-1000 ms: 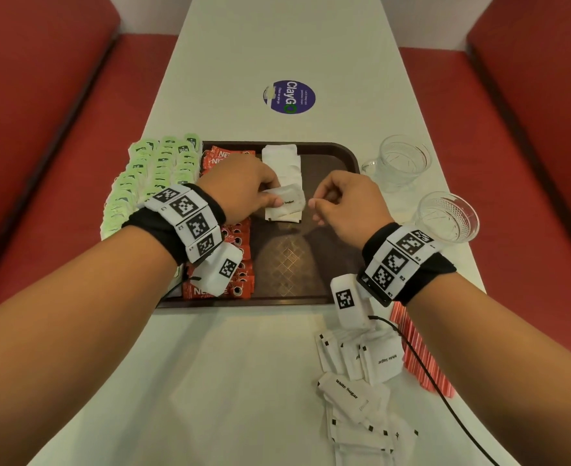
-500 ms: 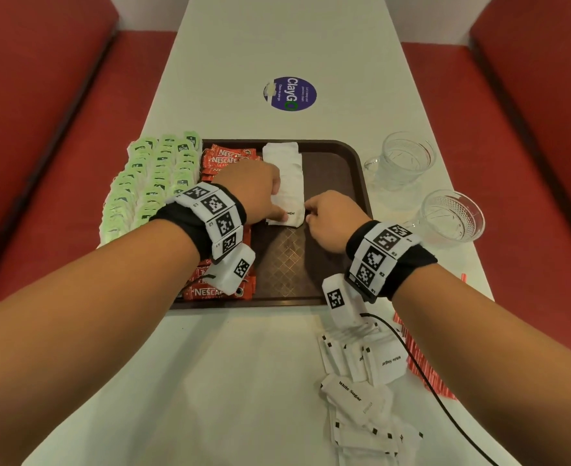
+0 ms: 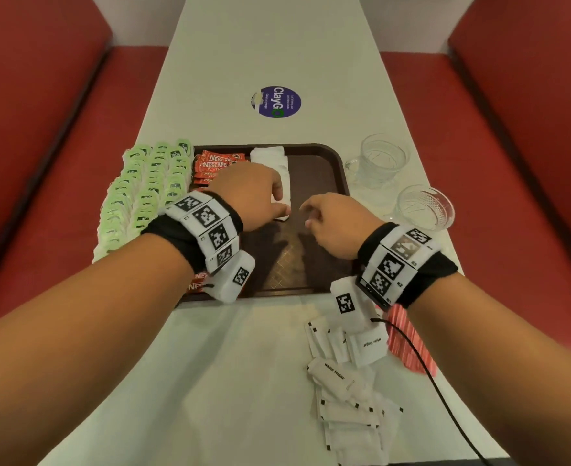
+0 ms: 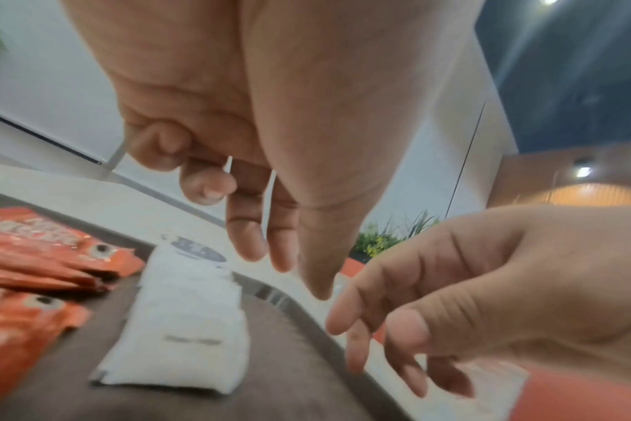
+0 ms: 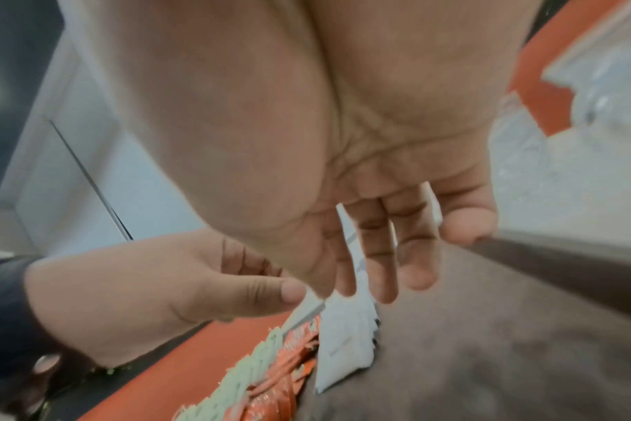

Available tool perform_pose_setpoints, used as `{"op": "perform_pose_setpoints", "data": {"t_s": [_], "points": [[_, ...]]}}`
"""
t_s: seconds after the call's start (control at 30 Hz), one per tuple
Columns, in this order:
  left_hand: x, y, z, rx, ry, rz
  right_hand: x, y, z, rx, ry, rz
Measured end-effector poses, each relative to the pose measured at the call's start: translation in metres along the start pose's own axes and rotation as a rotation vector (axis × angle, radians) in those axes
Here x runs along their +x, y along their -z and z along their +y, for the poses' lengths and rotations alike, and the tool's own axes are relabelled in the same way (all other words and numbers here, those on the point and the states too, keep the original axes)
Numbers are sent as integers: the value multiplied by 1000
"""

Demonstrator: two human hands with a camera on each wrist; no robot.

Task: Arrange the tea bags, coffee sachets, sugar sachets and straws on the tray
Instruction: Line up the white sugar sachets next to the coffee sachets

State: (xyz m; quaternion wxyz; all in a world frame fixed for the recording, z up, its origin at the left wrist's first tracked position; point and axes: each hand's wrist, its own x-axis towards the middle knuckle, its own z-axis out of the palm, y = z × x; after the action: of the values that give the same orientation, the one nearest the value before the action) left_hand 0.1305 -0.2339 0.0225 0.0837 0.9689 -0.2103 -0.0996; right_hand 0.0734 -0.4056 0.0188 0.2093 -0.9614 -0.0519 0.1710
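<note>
head view: left hand (image 3: pixel 250 193) and right hand (image 3: pixel 338 223) hover over the tray (image 3: pixel 314 183), fingers loosely apart, empty; white sugar sachets (image 4: pixel 188 319) lie in an overlapping row; a careless brush could scatter them

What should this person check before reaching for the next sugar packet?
1. Right hand free: ok, its fingers are relaxed and hold nothing.
2. Left hand free: ok, nothing in it, in the left wrist view.
3. Sugar row lying flat on the tray: ok.
4. Bare tray floor beside the row: ok.
5. Loose sugar sachets on the table near the right forearm: ok.
6. Straws on the tray: not ok, they lie on the table.
</note>
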Motion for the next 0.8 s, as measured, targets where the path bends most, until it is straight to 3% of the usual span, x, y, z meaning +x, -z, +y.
{"op": "perform_pose_setpoints", "data": {"t_s": [0.13,0.33,0.5,0.8], "points": [[-45,4,36,-131,-111,20,-50,14,7,2,26,10],[-91,-30,86,-51,-270,-141,-117,0,30,-62,-7,-45],[-108,-64,108,96,-234,-216,-144,-31,47,-236,-37,-103],[-113,-67,110,98,-92,-164,-140,-56,42,-318,-4,30]]}}
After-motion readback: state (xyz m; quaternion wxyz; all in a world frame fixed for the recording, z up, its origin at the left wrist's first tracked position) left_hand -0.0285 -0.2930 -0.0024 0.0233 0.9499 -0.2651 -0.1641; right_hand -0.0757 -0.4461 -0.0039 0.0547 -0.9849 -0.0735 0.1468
